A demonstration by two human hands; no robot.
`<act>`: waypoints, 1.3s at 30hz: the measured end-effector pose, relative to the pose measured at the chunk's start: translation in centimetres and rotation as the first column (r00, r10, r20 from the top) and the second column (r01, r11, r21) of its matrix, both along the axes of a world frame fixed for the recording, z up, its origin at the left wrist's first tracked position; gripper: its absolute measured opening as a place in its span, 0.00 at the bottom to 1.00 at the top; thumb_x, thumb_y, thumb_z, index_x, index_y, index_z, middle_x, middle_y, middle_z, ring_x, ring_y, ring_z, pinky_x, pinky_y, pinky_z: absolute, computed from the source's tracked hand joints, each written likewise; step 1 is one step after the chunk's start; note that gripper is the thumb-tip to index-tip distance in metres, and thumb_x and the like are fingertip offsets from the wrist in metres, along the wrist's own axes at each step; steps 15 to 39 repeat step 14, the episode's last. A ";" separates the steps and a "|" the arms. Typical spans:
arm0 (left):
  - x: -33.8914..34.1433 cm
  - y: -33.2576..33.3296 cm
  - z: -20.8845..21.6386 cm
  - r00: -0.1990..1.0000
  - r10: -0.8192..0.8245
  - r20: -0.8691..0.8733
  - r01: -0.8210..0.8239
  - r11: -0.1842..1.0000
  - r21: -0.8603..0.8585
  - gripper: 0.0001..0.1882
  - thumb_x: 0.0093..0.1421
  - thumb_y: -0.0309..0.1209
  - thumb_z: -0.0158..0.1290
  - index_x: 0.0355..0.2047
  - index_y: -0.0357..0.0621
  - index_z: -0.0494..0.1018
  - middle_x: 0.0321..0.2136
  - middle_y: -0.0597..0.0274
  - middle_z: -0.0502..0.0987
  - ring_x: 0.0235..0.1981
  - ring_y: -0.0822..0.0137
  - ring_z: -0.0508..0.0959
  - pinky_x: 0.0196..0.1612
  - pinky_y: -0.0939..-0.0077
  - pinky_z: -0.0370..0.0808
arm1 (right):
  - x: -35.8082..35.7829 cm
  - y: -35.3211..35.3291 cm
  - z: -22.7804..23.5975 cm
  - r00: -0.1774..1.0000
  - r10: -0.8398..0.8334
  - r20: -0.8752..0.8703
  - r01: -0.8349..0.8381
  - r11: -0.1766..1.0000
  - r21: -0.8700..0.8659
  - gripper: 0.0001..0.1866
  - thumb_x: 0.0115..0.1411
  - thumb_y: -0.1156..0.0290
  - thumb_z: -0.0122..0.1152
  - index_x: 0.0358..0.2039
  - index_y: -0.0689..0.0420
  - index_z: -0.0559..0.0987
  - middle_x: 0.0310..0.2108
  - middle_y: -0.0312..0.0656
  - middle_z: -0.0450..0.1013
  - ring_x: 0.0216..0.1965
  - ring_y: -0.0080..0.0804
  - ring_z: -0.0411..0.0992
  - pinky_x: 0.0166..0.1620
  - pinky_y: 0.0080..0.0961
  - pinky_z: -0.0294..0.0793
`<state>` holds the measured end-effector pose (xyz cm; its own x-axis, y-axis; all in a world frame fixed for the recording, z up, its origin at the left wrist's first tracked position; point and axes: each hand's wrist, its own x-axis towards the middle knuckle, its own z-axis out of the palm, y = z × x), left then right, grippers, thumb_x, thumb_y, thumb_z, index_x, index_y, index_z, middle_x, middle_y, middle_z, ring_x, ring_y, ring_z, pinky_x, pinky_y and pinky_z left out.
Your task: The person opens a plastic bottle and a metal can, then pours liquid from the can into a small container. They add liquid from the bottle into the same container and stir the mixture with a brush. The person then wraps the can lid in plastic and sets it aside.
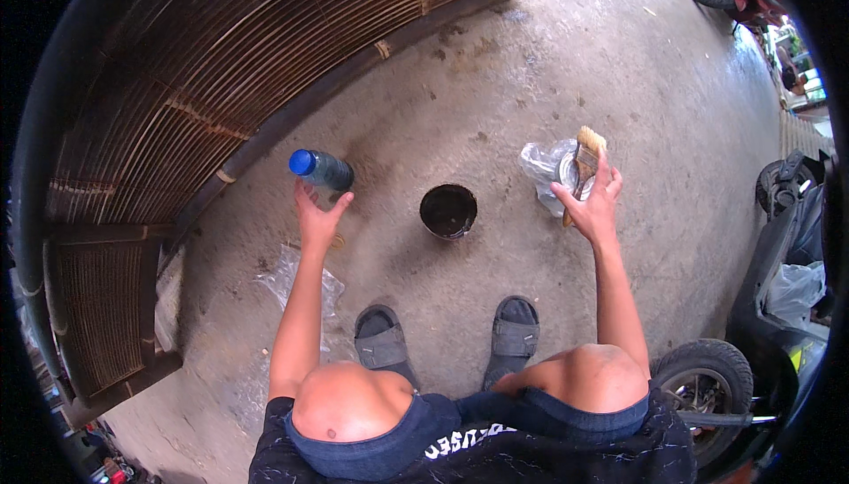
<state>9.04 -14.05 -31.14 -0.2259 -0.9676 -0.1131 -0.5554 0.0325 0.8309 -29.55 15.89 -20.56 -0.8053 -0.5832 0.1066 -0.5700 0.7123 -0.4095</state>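
Note:
In the head view my left hand [320,217] is beside a clear bottle of dark liquid with a blue cap [302,162]. Its thumb and fingers are spread in a C shape, with some fingertips partly hidden behind the bottle. Off to the right, my right hand [594,210] reaches to a can [567,168] with a clear plastic bag [539,161] around it. A paintbrush [587,153] with pale bristles lies across the can, its handle passing by my thumb. These fingers are apart too. Between my hands stands an open round container [448,212], dark inside.
A slatted bamboo bench [265,77] runs along the left. Crumpled clear plastic [301,281] lies on the concrete floor [478,86] near my left forearm. My sandalled feet [386,335] are just in front. Parked motorbikes, one with a wheel [707,378] close by, line the right.

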 end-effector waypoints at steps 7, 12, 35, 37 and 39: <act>-1.2 -3.4 -1.5 0.965 -0.122 -0.233 0.131 0.991 0.024 0.43 0.54 0.39 0.71 0.62 0.33 0.62 0.56 0.46 0.74 0.58 0.54 0.75 0.61 0.58 0.71 | -1.1 -2.9 -2.6 0.999 -0.048 -0.021 0.051 0.977 0.205 0.65 0.47 0.52 0.79 0.75 0.32 0.42 0.65 0.75 0.49 0.63 0.77 0.56 0.62 0.61 0.64; -1.3 -1.6 -0.7 0.931 -0.154 -0.330 0.176 0.984 0.038 0.33 0.57 0.29 0.68 0.60 0.36 0.65 0.54 0.50 0.76 0.55 0.58 0.78 0.57 0.64 0.76 | -2.1 -2.1 -2.7 0.999 -0.016 0.052 0.006 0.984 0.179 0.65 0.47 0.59 0.78 0.75 0.28 0.40 0.63 0.73 0.52 0.61 0.73 0.60 0.59 0.61 0.68; -2.0 -0.5 0.4 0.905 -0.191 -0.379 0.207 0.978 -0.001 0.32 0.58 0.29 0.67 0.59 0.36 0.66 0.54 0.51 0.76 0.58 0.57 0.76 0.60 0.58 0.74 | -2.0 -1.8 -2.2 0.995 -0.044 0.084 0.027 0.981 0.194 0.65 0.48 0.61 0.77 0.75 0.27 0.39 0.65 0.70 0.52 0.62 0.70 0.59 0.60 0.61 0.68; -2.0 -0.5 0.4 0.905 -0.191 -0.379 0.207 0.978 -0.001 0.32 0.58 0.29 0.67 0.59 0.36 0.66 0.54 0.51 0.76 0.58 0.57 0.76 0.60 0.58 0.74 | -2.0 -1.8 -2.2 0.995 -0.044 0.084 0.027 0.981 0.194 0.65 0.48 0.61 0.77 0.75 0.27 0.39 0.65 0.70 0.52 0.62 0.70 0.59 0.60 0.61 0.68; -2.0 -0.5 0.4 0.905 -0.191 -0.379 0.207 0.978 -0.001 0.32 0.58 0.29 0.67 0.59 0.36 0.66 0.54 0.51 0.76 0.58 0.57 0.76 0.60 0.58 0.74 | -2.0 -1.8 -2.2 0.995 -0.044 0.084 0.027 0.981 0.194 0.65 0.48 0.61 0.77 0.75 0.27 0.39 0.65 0.70 0.52 0.62 0.70 0.59 0.60 0.61 0.68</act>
